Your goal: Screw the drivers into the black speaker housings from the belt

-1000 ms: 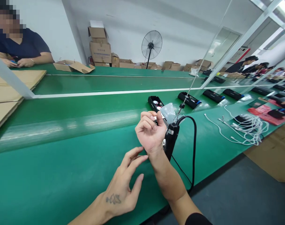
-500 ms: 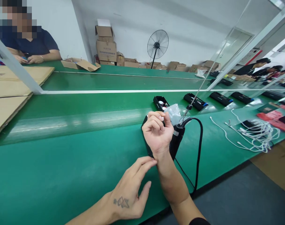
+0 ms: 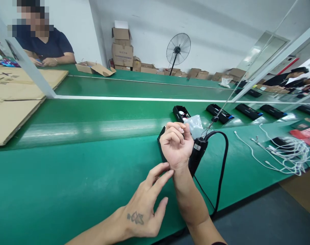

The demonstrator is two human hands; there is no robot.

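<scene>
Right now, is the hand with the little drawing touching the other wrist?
Cannot tell. In the head view, fingertips of the left hand reach the right wrist with no gap showing, but they may lie below it.

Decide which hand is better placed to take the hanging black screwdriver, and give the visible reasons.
Right, probably. The right hand is curled beside the screwdriver, above the black casing; the left hand sits lower, its fingertips at the right wrist, which lies between it and the tool.

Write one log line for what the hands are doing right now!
left hand: open, fingertips by right wrist | right hand: curled over flat black case | black corded electric screwdriver: beside right hand | surface: green table
</scene>
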